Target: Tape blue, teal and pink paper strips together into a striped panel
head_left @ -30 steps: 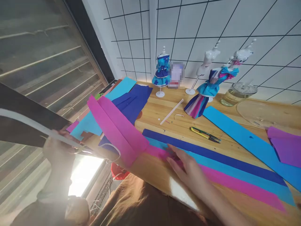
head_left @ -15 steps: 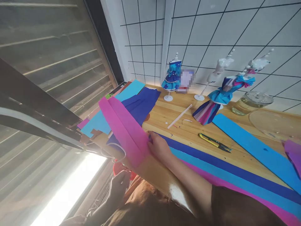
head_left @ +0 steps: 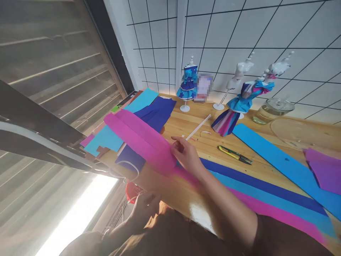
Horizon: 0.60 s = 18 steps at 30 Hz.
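Right grip: my right hand (head_left: 188, 156) pinches the near end of the pink paper strip (head_left: 141, 140), fingers pressed together on its edge.
Left grip: my left hand (head_left: 145, 206) sits below the surface (head_left: 213, 145) edge; I cannot tell if it is closed.
Strip location: raised off the surface, running left over the dark blue sheet (head_left: 153, 117).
Handling: judged light, limp and easily creased; hold near an end, with flat finger pressure.
Nearby: blue strips (head_left: 255, 185) beneath my forearm; cutter (head_left: 234, 154) just beyond; white stick (head_left: 198, 127).
Obstructions: dressed mannequins (head_left: 188, 81) and glass jar (head_left: 273, 110) stand well apart at the wall.
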Each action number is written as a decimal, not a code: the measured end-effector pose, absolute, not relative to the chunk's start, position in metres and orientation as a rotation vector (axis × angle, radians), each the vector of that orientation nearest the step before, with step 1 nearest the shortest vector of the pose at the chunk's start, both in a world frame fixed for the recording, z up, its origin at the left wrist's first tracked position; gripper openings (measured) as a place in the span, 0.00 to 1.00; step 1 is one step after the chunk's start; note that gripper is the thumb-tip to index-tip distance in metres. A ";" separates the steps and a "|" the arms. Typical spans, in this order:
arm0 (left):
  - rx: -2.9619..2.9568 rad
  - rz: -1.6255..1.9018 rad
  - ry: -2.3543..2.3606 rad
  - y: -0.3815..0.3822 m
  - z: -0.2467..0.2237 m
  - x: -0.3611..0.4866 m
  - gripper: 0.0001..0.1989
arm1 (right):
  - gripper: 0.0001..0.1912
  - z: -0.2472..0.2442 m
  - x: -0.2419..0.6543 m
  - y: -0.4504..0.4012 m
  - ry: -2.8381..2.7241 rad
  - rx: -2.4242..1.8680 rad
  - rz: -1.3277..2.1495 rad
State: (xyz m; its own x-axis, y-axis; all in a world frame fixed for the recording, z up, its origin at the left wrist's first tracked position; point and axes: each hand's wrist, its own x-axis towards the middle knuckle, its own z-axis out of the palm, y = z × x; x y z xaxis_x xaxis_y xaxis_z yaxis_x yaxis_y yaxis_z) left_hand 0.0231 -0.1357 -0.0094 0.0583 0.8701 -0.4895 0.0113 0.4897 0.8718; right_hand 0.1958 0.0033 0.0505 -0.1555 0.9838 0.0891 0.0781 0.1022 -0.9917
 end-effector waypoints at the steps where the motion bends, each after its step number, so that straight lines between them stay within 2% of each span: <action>1: 0.799 0.776 1.325 -0.135 -0.009 0.025 0.14 | 0.20 0.051 0.197 0.008 -1.371 -1.107 1.266; 3: 0.681 0.757 1.219 -0.132 -0.004 0.029 0.14 | 0.22 0.054 0.198 0.016 -1.316 -1.092 1.338; 8: 0.453 0.766 1.016 -0.115 0.016 0.037 0.24 | 0.23 0.078 0.197 0.018 -1.214 -1.013 1.501; 14: 0.255 0.900 0.835 -0.093 0.027 0.050 0.19 | 0.25 0.105 0.198 -0.005 -0.880 -0.943 1.849; 18: 0.255 1.018 0.792 -0.085 0.035 0.060 0.18 | 0.25 0.099 0.218 -0.013 -0.787 -0.965 1.809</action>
